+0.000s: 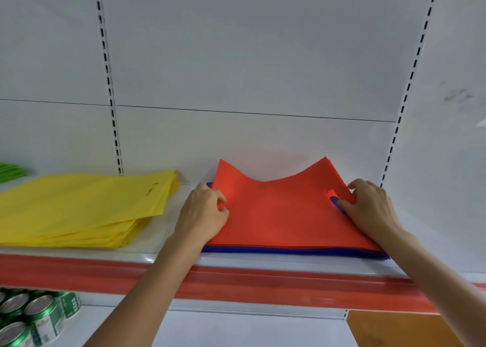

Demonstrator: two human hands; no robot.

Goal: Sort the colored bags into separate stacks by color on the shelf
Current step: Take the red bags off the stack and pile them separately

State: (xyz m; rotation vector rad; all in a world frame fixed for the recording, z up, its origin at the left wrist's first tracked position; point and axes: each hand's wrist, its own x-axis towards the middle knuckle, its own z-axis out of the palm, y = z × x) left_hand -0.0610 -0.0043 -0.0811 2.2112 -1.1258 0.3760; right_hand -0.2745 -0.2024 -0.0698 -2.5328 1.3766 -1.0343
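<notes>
I pinch the red bags [276,210] at both side edges, left hand [203,215] and right hand [370,206], their far edge raised off the blue bags [289,250] on the shelf [163,257], and next, I judge, must lift red clear without dragging blue.

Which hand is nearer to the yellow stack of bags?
The left hand. It grips the left edge of the red bag, just right of the yellow stack. The right hand holds the opposite, right edge of that bag, farther away.
</notes>
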